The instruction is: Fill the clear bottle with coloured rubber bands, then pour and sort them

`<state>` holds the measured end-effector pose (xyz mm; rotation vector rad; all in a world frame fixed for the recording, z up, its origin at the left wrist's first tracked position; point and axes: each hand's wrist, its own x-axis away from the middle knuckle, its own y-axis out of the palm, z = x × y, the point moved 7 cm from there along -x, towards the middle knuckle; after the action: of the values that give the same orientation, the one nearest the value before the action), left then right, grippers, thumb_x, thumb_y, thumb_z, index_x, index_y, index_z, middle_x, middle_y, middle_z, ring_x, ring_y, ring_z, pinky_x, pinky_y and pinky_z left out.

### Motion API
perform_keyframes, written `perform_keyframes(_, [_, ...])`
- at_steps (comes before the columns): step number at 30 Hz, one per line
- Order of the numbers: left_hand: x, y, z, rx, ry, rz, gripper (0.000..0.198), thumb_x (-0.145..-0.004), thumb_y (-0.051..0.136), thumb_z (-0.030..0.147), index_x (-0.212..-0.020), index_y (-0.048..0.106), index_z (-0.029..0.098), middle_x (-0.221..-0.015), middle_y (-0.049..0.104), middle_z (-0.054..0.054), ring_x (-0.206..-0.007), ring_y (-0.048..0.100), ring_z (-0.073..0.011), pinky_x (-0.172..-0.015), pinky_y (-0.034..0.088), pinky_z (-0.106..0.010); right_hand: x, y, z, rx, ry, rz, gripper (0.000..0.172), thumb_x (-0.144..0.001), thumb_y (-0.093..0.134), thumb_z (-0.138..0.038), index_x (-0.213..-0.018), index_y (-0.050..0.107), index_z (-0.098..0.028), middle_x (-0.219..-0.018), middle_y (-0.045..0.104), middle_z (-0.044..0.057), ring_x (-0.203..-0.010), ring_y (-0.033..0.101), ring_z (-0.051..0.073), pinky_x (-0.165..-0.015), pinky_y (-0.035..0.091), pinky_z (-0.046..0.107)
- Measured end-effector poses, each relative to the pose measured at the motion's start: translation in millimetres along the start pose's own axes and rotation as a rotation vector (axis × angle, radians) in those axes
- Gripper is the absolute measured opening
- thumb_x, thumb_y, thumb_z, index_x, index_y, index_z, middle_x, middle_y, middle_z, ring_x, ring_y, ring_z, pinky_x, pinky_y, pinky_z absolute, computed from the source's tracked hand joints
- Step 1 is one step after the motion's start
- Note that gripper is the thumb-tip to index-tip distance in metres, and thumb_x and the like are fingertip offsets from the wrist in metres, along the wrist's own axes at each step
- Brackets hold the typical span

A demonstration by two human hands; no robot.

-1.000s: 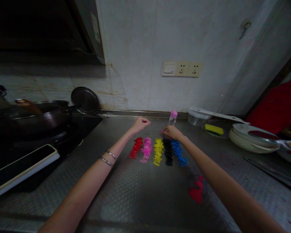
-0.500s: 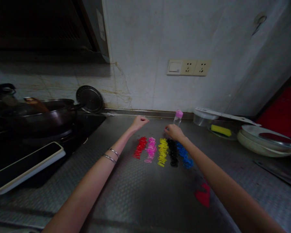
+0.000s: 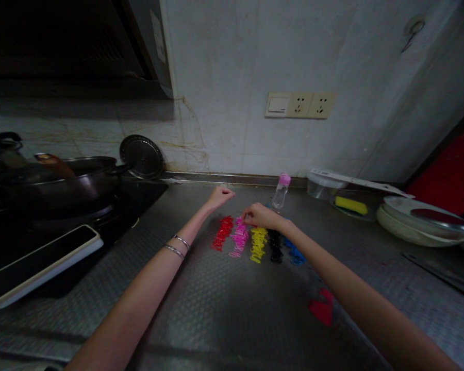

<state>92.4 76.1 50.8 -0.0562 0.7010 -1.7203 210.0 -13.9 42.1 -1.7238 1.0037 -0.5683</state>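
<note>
Rubber bands in pink (image 3: 239, 239) lie in a row on the metal counter (image 3: 216, 309). At their one o'clock end, the right hand (image 3: 260, 215) has its fingers curled downward, fingertips at the loops; whether they pinch a band or merely touch cannot be told. Red bands (image 3: 222, 234) lie at nine o'clock; yellow bands (image 3: 259, 245), black bands (image 3: 275, 246) and blue bands (image 3: 295, 253) run out around three. At eleven, the left hand (image 3: 218, 197) has thumb and forefinger brought together, anything between them too small to see. A pink-capped clear bottle (image 3: 280, 191) stands between one and two o'clock.
</note>
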Motion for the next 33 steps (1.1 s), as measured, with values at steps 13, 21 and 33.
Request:
perform_keyframes(13, [-6.1, 56.6, 20.3, -0.312, 0.138, -0.233, 0.025, -0.07, 0.052, 0.023, -0.077, 0.071, 0.009, -0.068, 0.067, -0.005, -0.061, 0.055, -0.0127, -0.059, 0.041, -0.022, 63.0, -57.0, 37.8, -0.012, 0.109, 0.143, 0.025, -0.075, 0.054, -0.037, -0.076, 0.063, -0.014, -0.045, 0.052, -0.003, -0.043, 0.046, 0.009, -0.047, 0.031, 0.02])
perform_keyframes(21, [-13.7, 126.4, 53.0, -0.735, 0.238, -0.349, 0.024, -0.074, 0.05, 0.028, -0.087, 0.069, 0.02, -0.093, 0.067, -0.009, -0.083, 0.061, -0.0219, -0.071, 0.046, -0.03, 128.6, -60.0, 91.8, 0.022, 0.276, 0.159, 0.034, -0.077, 0.049, -0.045, -0.079, 0.064, -0.015, -0.045, 0.052, -0.002, -0.043, 0.047, 0.01, -0.047, 0.032, 0.021])
perform_keyframes(33, [-17.7, 153.9, 55.9, -0.731, 0.212, -0.323, 0.022, -0.075, 0.05, 0.018, -0.089, 0.067, 0.016, -0.1, 0.063, -0.014, -0.092, 0.059, -0.0239, -0.08, 0.045, -0.031, 171.9, -53.3, 108.3, 0.055, 0.352, 0.128, 0.029, -0.077, 0.047, -0.038, -0.078, 0.065, -0.017, -0.047, 0.052, -0.001, -0.046, 0.045, 0.011, -0.048, 0.031, 0.022])
